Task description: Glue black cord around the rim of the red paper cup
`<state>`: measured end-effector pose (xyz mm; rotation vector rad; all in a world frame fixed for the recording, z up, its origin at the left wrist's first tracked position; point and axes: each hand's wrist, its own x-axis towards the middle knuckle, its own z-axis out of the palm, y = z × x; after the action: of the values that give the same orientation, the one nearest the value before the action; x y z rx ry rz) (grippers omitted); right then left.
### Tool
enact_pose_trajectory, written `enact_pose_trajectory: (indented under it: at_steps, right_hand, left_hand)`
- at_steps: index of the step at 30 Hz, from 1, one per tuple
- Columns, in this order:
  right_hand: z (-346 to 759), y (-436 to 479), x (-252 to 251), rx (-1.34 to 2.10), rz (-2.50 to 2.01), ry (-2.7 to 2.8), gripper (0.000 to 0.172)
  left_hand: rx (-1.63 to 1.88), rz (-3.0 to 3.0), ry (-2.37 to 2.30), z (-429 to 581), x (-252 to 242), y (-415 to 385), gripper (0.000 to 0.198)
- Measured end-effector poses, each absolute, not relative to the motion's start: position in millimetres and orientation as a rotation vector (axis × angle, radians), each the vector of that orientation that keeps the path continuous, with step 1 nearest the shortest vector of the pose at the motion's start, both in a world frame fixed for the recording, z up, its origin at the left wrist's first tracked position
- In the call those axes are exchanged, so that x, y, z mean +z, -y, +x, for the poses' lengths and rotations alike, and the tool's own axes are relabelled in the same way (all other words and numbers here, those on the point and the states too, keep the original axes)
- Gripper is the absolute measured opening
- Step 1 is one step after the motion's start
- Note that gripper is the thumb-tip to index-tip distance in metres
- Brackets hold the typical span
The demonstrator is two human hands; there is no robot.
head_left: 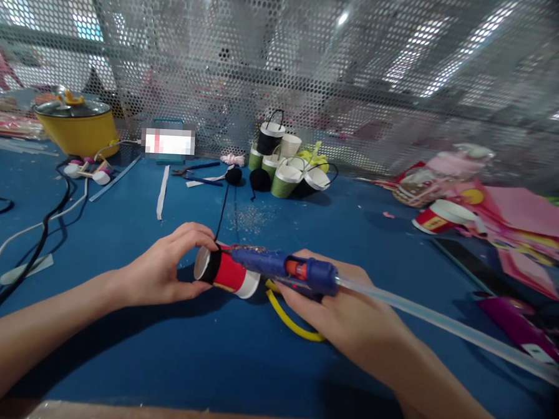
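Observation:
My left hand (166, 266) grips a small paper cup (232, 272) lying on its side, with thumb and fingers near its bottom. The cup is red with a white rim, and black yarn is wound around its bottom end. From there a black strand (222, 213) runs back to a ball of black yarn (233, 175). In my right hand (345, 300) is a blue hot glue gun (267, 262), its nozzle at the wound part of the cup; whether it touches is unclear. A long clear glue stick (419, 309) sticks out of its back. Beneath it a yellow cord (292, 323) curves.
Several yarn-wrapped cups (286, 180) stand at the back beside another black yarn ball (260, 180). Pliers (188, 172) lie left of them. A yellow pot (80, 130) and cables (49, 222) are at left. Right are a red cup (441, 217), a jar (431, 174) and pink paper (532, 213).

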<state>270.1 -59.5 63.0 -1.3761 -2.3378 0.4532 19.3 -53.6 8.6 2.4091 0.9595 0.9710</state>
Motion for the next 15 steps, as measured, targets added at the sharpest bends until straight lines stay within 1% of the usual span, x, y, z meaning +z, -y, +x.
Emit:
enact_pose_trajectory:
  at_steps: [3, 9, 15]
  right_hand:
    - [272.5, 64.6, 62.0, 0.495, -1.321, 2.327, 0.018]
    - [271.1, 69.2, 59.3, 0.515, -1.282, 2.321, 0.006]
    - [266.3, 71.8, 62.6, 0.476, -1.221, 2.392, 0.011]
  left_hand:
    - [1.010, 2.294, -0.967, 20.0, 7.8, 51.7, 0.037]
    - [1.005, 1.993, -1.017, 22.2, 4.4, 49.1, 0.036]
    - [0.951, 1.864, -1.074, 23.7, 4.3, 48.4, 0.037]
